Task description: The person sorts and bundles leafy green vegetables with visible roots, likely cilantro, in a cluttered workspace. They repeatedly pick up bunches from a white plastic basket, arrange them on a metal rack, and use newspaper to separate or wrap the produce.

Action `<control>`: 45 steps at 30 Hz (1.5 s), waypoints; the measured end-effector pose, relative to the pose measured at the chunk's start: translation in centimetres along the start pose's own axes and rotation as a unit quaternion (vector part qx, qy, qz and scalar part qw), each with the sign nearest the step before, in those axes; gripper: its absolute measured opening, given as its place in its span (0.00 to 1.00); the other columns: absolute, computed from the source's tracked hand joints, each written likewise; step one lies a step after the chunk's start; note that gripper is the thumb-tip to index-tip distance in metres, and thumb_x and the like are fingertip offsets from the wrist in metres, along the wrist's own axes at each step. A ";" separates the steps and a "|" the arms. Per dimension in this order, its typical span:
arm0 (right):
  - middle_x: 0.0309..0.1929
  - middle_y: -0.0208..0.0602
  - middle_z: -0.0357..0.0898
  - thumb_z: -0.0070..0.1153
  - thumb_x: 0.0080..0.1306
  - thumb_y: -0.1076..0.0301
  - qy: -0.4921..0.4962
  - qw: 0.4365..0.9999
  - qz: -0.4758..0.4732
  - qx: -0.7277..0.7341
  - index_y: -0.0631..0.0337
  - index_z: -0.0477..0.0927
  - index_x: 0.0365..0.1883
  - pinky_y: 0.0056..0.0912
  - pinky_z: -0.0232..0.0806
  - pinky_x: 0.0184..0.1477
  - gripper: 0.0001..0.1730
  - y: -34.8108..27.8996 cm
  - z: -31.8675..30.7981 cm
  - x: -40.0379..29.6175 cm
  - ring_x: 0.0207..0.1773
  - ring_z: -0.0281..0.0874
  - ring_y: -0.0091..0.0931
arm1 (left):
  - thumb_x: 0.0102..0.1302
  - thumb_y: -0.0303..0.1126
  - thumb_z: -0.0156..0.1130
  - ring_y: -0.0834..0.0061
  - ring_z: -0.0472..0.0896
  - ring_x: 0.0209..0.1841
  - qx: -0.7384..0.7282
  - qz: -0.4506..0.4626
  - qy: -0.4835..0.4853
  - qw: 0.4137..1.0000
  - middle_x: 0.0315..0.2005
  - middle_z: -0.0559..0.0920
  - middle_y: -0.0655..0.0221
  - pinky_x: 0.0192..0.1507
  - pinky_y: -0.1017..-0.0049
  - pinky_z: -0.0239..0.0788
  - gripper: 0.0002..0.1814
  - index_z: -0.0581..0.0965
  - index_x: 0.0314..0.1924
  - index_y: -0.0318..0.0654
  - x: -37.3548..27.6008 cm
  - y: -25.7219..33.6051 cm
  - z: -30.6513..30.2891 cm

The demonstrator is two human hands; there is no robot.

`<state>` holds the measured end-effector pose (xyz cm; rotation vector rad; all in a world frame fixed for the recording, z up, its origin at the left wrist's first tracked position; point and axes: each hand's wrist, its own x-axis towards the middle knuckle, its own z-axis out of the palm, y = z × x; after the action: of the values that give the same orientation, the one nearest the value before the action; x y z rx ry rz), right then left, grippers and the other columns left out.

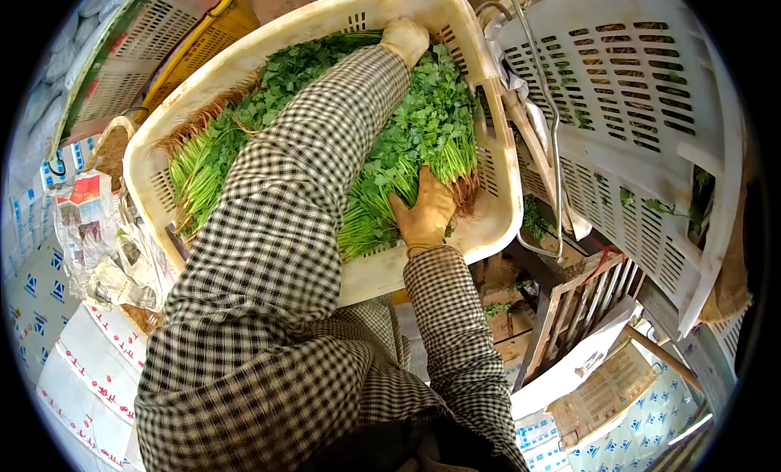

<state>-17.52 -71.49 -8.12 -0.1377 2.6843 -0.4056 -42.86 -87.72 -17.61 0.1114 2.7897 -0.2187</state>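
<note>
A white plastic crate (pixel 329 11) stands before me, filled with bunches of green coriander (pixel 436 115) that have their reddish-brown roots on. Some bunches lie with roots and pale stems (pixel 198 179) toward the left wall, others with roots toward the right wall. My left hand (pixel 406 40), in a yellowish glove, reaches across to the crate's far right corner; its fingers are hidden from view. Gloved in tan, my right hand (pixel 427 210) rests on stems near the right roots, thumb and forefinger spread apart. My checked left sleeve covers the middle of the crate.
Another white slatted crate (pixel 647 152) stands tilted at right, behind a bent metal rod (pixel 552 106). A yellow crate (pixel 195 51) is at upper left. Crumpled printed wrapping (pixel 91 228) lies left of the coriander crate. A wooden slatted frame (pixel 573 319) stands at lower right.
</note>
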 end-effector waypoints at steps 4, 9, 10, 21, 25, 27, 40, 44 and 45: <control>0.55 0.45 0.75 0.72 0.52 0.49 -0.074 0.997 0.021 0.009 0.66 0.65 0.65 0.33 0.64 0.60 0.49 -1.2 -1.5 0.3 0.57 0.71 0.35 | 0.65 0.26 0.60 0.68 0.81 0.42 -0.081 -0.039 0.071 0.993 0.44 0.82 0.58 0.44 0.71 0.77 0.12 0.80 0.48 0.32 5.7 -0.1 5.4; 0.58 0.44 0.74 0.70 0.54 0.47 -0.007 1.000 -0.002 -0.023 0.65 0.65 0.65 0.36 0.62 0.62 0.48 -0.5 -0.5 0.2 0.58 0.71 0.36 | 0.63 0.31 0.60 0.68 0.81 0.39 -0.048 -0.007 0.068 0.997 0.40 0.83 0.61 0.41 0.70 0.75 0.10 0.81 0.43 0.38 5.3 0.4 1.6; 0.58 0.44 0.74 0.69 0.54 0.47 -0.012 1.000 -0.001 -0.017 0.64 0.65 0.65 0.36 0.62 0.62 0.48 -0.4 -0.6 0.2 0.59 0.70 0.36 | 0.63 0.32 0.60 0.68 0.81 0.38 -0.038 0.001 0.068 0.997 0.40 0.83 0.62 0.40 0.69 0.74 0.09 0.81 0.42 0.39 4.5 0.2 0.2; 0.57 0.39 0.75 0.66 0.55 0.41 -0.010 0.997 0.014 -0.076 0.59 0.66 0.66 0.34 0.61 0.61 0.47 -0.4 -0.3 0.0 0.58 0.70 0.33 | 0.60 0.42 0.59 0.68 0.82 0.30 0.006 0.052 0.132 0.990 0.31 0.85 0.70 0.33 0.66 0.70 0.08 0.83 0.31 0.52 -6.0 -8.5 -12.4; 0.54 0.38 0.75 0.65 0.56 0.40 -0.011 0.995 0.012 -0.102 0.58 0.64 0.67 0.30 0.64 0.57 0.48 -0.9 -0.8 0.0 0.55 0.72 0.31 | 0.59 0.42 0.60 0.67 0.81 0.27 -0.110 0.088 0.352 0.925 0.29 0.84 0.68 0.31 0.65 0.68 0.09 0.81 0.25 0.51 -8.6 -13.3 -10.1; 0.54 0.38 0.75 0.65 0.56 0.39 0.031 0.993 -0.009 -0.111 0.58 0.64 0.67 0.32 0.63 0.58 0.48 0.1 0.5 -0.1 0.55 0.72 0.31 | 0.59 0.40 0.60 0.67 0.80 0.28 -0.155 0.115 0.440 0.877 0.29 0.83 0.68 0.32 0.65 0.68 0.07 0.81 0.26 0.50 -9.1 -15.0 -8.8; 0.64 0.50 0.69 0.73 0.50 0.47 0.110 0.992 -0.040 -0.040 0.59 0.53 0.73 0.42 0.61 0.66 0.60 -4.9 -5.3 0.8 0.65 0.68 0.39 | 0.67 0.29 0.61 0.77 0.82 0.36 -0.672 0.178 0.433 0.574 0.41 0.83 0.62 0.37 0.76 0.79 0.07 0.80 0.42 0.35 -21.9 -22.5 -9.0; 0.74 0.58 0.48 0.78 0.40 0.47 0.011 0.971 -0.151 0.186 0.68 0.40 0.74 0.49 0.40 0.77 0.75 -17.1 -12.5 2.4 0.75 0.49 0.45 | 0.68 0.30 0.57 0.80 0.82 0.29 -0.725 0.136 0.435 0.517 0.39 0.83 0.58 0.27 0.80 0.78 0.09 0.79 0.41 0.32 -27.4 -21.1 -12.2; 0.76 0.57 0.39 0.79 0.37 0.46 0.022 0.946 -0.249 0.205 0.69 0.35 0.74 0.48 0.41 0.76 0.80 -18.8 -11.9 3.3 0.77 0.44 0.44 | 0.68 0.31 0.57 0.80 0.82 0.29 -0.748 0.118 0.405 0.513 0.39 0.83 0.59 0.27 0.80 0.78 0.10 0.78 0.42 0.31 -29.2 -20.6 -13.3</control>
<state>-24.86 -86.79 6.60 -0.6909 2.5146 -1.1174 -21.93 -107.26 7.51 0.1530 2.3992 2.8032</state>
